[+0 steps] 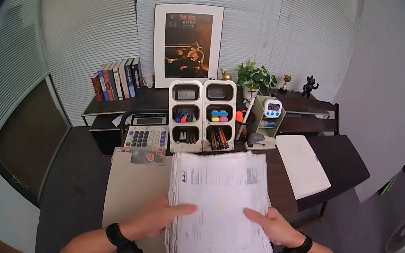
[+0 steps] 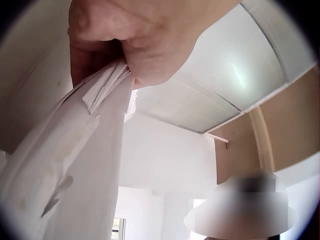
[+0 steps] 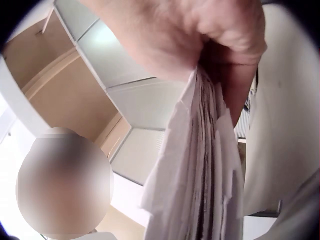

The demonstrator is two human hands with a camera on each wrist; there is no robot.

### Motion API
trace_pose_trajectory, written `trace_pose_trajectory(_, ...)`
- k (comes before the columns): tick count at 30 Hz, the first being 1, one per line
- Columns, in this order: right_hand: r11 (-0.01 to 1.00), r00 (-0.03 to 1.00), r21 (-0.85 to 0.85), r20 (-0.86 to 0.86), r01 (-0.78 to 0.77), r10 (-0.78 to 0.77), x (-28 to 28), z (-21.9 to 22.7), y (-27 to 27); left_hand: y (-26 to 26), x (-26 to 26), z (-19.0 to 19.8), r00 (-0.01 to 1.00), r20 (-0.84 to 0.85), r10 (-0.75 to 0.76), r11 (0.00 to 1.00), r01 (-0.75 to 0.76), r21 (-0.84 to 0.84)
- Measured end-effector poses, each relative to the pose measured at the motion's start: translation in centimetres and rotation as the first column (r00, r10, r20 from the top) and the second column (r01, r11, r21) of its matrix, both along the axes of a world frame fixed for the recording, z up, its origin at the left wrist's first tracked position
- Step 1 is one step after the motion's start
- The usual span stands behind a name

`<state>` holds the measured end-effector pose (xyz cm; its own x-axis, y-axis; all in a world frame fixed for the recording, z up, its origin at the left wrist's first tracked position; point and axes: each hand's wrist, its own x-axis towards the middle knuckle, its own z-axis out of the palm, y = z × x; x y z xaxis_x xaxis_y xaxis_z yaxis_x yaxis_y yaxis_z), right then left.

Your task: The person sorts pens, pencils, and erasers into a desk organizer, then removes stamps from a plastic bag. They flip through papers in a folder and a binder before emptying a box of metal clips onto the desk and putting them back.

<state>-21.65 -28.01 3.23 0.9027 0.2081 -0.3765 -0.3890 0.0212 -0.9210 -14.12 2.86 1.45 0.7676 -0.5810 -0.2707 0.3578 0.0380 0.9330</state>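
A thick stack of printed paper sheets (image 1: pixel 220 213) is held up in front of the body, its edges uneven and worn. My left hand (image 1: pixel 158 217) grips the stack's left edge, thumb lying across the top sheet. On the opposite edge my right hand (image 1: pixel 276 226) holds it in the same way, the thumb on top and the other fingers hidden underneath. In the left wrist view, crumpled sheet corners (image 2: pixel 107 87) stick out below the left hand. Many layered sheet edges (image 3: pixel 200 165) show beneath the right hand in the right wrist view.
Beyond the stack stand a white pen organizer (image 1: pixel 202 116), a calculator (image 1: pixel 146 130), a stapler (image 1: pixel 260 141) and a green holder with a timer (image 1: pixel 272 108). A white sheet or folder (image 1: pixel 302 164) lies at right on the dark desk. Books (image 1: pixel 117 80) and a framed poster (image 1: pixel 189 42) stand behind.
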Motion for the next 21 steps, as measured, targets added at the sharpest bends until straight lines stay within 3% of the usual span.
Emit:
trace_pose_trajectory(1, 1.000, 1.000, 0.000, 0.002, -0.002, 0.002, 0.2, -0.1, -0.2, 0.1, -0.1, -0.8, 0.992, -0.125, -0.033, 0.999, 0.033, -0.004)
trace_pose_trajectory(3, 0.999, 0.976, 0.001, -0.211, -0.045, 0.045, 0.5, -0.3, -0.7, 0.1, -0.2, -1.4, 0.979, -0.192, -0.069, 0.998, 0.070, -0.002)
trace_pose_trajectory(4, 0.999, 0.976, 0.002, -0.212, -0.047, 0.046, 0.7, 0.2, -0.8, 0.1, -0.3, -1.4, 0.960, -0.260, -0.106, 0.994, 0.109, -0.004)
trace_pose_trajectory(6, 0.992, 0.935, -0.068, -0.347, -0.108, 0.078, 1.1, 1.6, -0.7, 0.1, -0.4, -0.6, 0.955, -0.276, -0.106, 0.994, 0.108, -0.009)
trace_pose_trajectory(8, 0.997, 0.938, -0.019, -0.342, -0.073, 0.062, 1.4, 0.8, -1.0, 0.3, -0.4, 0.0, 0.950, -0.292, -0.107, 0.994, 0.108, -0.013)
trace_pose_trajectory(11, 0.997, 0.949, 0.067, -0.309, -0.039, 0.058, 2.8, -3.2, -2.8, 1.6, -0.5, -0.3, 0.971, -0.218, -0.098, 0.994, 0.083, -0.075)
trace_pose_trajectory(14, 0.995, 0.960, 0.103, -0.279, 0.014, 0.015, 3.2, -2.4, -2.1, 2.5, -0.8, -1.0, 0.994, -0.108, 0.017, 0.994, -0.029, -0.108)
trace_pose_trajectory(15, 0.993, 0.959, 0.100, -0.282, 0.069, -0.038, 3.3, -1.7, -1.7, 2.7, -0.9, -0.4, 0.986, 0.134, -0.097, 0.994, 0.090, 0.058)
trace_pose_trajectory(16, 0.993, 0.959, 0.099, -0.281, 0.069, -0.039, 3.5, -1.5, -2.1, 2.8, -1.0, 0.1, 0.907, 0.345, -0.242, 0.956, 0.162, 0.245)
trace_pose_trajectory(17, 0.998, 0.965, 0.052, -0.258, -0.032, 0.045, 3.8, -1.4, -2.8, 2.7, -1.1, 0.5, 0.907, 0.347, -0.241, 0.957, 0.161, 0.242)
trace_pose_trajectory(18, 0.991, 0.962, 0.000, -0.239, -0.134, 0.130, 4.2, -1.3, -3.3, 2.3, -1.3, 0.9, 0.717, 0.598, -0.359, 0.862, 0.010, 0.506)
trace_pose_trajectory(19, 0.990, 0.962, -0.008, -0.239, -0.140, 0.134, 4.5, -1.6, -3.5, 1.9, -1.3, 1.2, 0.454, 0.722, -0.522, 0.715, -0.230, 0.661)
trace_pose_trajectory(20, 0.992, 0.963, -0.001, -0.241, -0.125, 0.121, 4.8, -2.3, -3.7, 1.5, -1.0, 1.3, 0.456, 0.727, -0.513, 0.718, -0.237, 0.654)
trace_pose_trajectory(21, 0.994, 0.964, 0.007, -0.243, -0.108, 0.107, 5.1, -2.9, -3.9, 1.1, -0.5, 1.2, 0.259, 0.801, -0.540, 0.755, -0.273, 0.597)
